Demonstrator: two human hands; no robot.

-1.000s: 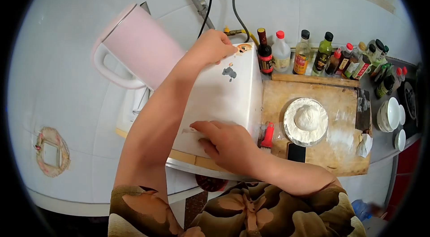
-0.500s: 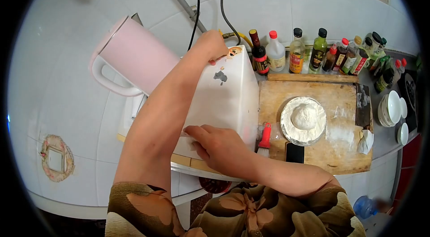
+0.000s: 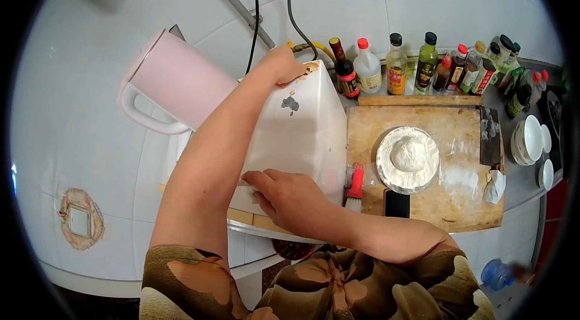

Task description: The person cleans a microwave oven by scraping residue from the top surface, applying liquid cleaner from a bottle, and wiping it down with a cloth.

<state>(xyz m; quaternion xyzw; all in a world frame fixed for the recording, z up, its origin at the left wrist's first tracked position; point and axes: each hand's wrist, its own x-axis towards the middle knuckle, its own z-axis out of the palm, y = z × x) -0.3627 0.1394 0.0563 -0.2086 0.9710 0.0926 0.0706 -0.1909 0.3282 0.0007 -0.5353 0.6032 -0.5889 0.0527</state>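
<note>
My left hand (image 3: pixel 282 66) is at the far end of a white box-like appliance (image 3: pixel 290 138), its fingers curled near the worn corner; what they hold, if anything, is hidden. Nearer to me, my right hand (image 3: pixel 289 199) pinches a thin whitish piece (image 3: pixel 248 181) at the appliance's near left edge. Beside my left forearm stands a pink kettle (image 3: pixel 181 81) with a white handle. On the wooden board (image 3: pixel 462 202) to the right, a plate of white flour (image 3: pixel 389 178) holds a round lump of dough (image 3: pixel 408 154).
Sauce bottles (image 3: pixel 396 69) line the wall behind the board. A red-handled brush (image 3: pixel 356 182) and a black phone (image 3: pixel 397 204) lie near the board's left edge. White bowls (image 3: pixel 530 138) stand at the right. Two black cables (image 3: pixel 290 6) hang down behind the appliance.
The view has shifted, so the appliance, board and bottles appear farther left. My left hand's fingers have curled in more at the far corner. My right hand has moved slightly left along the near edge.
</note>
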